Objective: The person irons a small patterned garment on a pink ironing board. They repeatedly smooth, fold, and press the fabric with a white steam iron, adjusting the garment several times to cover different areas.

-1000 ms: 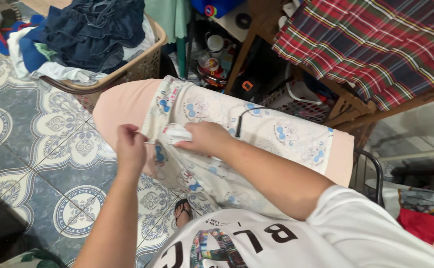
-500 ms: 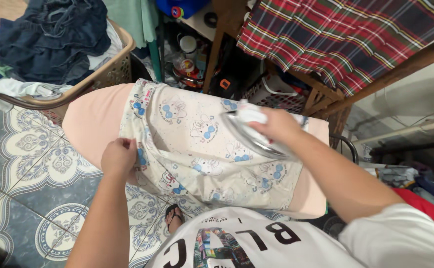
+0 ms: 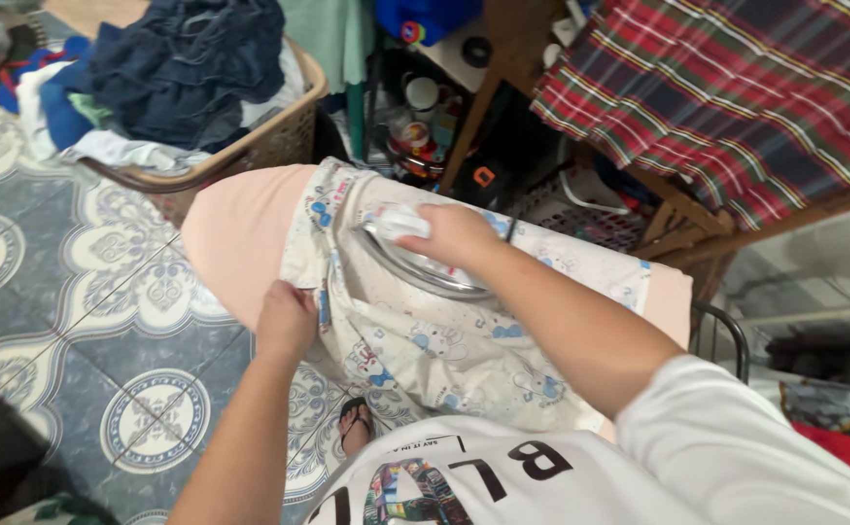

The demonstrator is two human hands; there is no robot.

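Note:
A cream garment printed with small blue cartoon figures (image 3: pixel 464 340) lies across a peach-covered ironing board (image 3: pixel 240 228). My right hand (image 3: pixel 454 236) grips the white handle of a flat iron (image 3: pixel 410 255), whose metal soleplate rests on the upper middle of the garment. My left hand (image 3: pixel 287 319) pinches the garment's near left edge at the board's front side, holding the cloth taut. The iron's cord is mostly hidden behind my right arm.
A wicker laundry basket (image 3: pixel 279 131) heaped with dark and light clothes stands at the back left. A plaid cloth (image 3: pixel 736 87) drapes a wooden frame at the back right. Clutter with cups and containers (image 3: pixel 415 117) sits behind the board. Patterned floor tiles (image 3: pixel 104 292) lie left.
My right hand brought the iron from the garment's right side back to its upper left part. My left hand shifted slightly right along the garment's edge, still holding it.

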